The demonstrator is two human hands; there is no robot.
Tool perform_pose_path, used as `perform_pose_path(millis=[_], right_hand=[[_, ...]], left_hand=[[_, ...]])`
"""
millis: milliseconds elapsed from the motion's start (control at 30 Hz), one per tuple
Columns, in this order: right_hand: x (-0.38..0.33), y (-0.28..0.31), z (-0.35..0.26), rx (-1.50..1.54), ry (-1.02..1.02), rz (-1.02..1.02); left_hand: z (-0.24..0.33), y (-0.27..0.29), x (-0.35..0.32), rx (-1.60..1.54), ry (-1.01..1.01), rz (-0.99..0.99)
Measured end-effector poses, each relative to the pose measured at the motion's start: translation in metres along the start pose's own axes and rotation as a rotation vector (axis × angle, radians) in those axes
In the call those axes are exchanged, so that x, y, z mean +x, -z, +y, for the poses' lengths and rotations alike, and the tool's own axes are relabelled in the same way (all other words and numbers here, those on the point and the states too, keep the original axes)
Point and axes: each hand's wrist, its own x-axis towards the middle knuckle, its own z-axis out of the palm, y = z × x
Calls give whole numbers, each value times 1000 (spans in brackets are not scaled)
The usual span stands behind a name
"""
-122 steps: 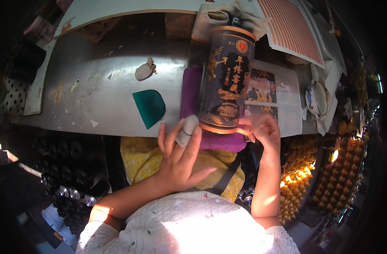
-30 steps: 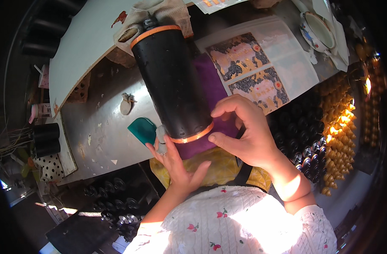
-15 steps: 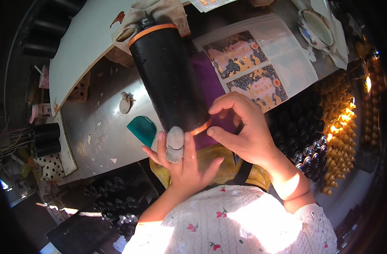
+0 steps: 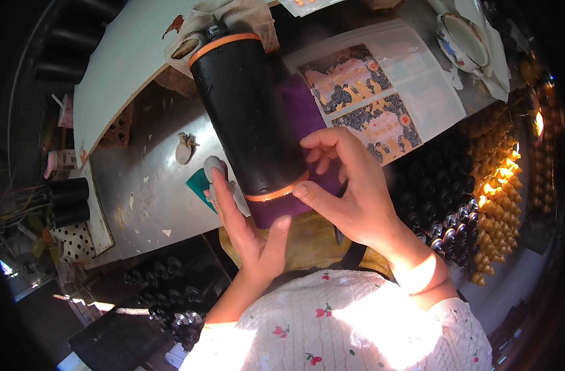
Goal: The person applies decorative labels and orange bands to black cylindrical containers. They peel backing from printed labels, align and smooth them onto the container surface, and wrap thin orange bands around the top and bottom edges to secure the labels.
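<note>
A black cylinder [image 4: 248,117] with copper-orange rims lies on its side, its near end toward me. My left hand [image 4: 248,238] is beside that near end, fingers stretched upward and thumb apart, with grey fabric covers [image 4: 215,166] on its fingertips. Partly behind those fingers is a teal flat scraper [image 4: 199,185]. My right hand [image 4: 350,188] stands at the cylinder's near right, fingers curved and thumb apart; the thumb tip is at the near rim, but I cannot tell whether it presses on it. Purple cloth [image 4: 304,108] lies beneath the cylinder.
Printed transfer sheets [image 4: 381,123] in a clear sleeve lie right of the cylinder. A beige cloth [image 4: 257,18] sits at its far end, a small tied pouch [image 4: 184,151] to its left. An enamel bowl [image 4: 465,42] stands far right. Many black and gold pieces [image 4: 496,191] fill the right side.
My left hand has moved left from in front of the near rim to the cylinder's left side. My right hand has shifted slightly left, its thumb closer to the rim.
</note>
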Motion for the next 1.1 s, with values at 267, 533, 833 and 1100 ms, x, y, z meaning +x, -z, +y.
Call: perform_pose_path(millis=[267, 533, 833, 1100], right_hand=[[4, 7, 6, 224, -151, -62], [-16, -1, 17, -151, 295, 89], [-30, -18, 38, -341, 589, 178], [-29, -24, 37, -429, 622, 226]], left_hand=[[1, 9, 26, 833, -323, -20], [-23, 17, 25, 654, -266, -27], [-20, 15, -18, 568, -308, -97], [-18, 13, -20, 611, -339, -135]])
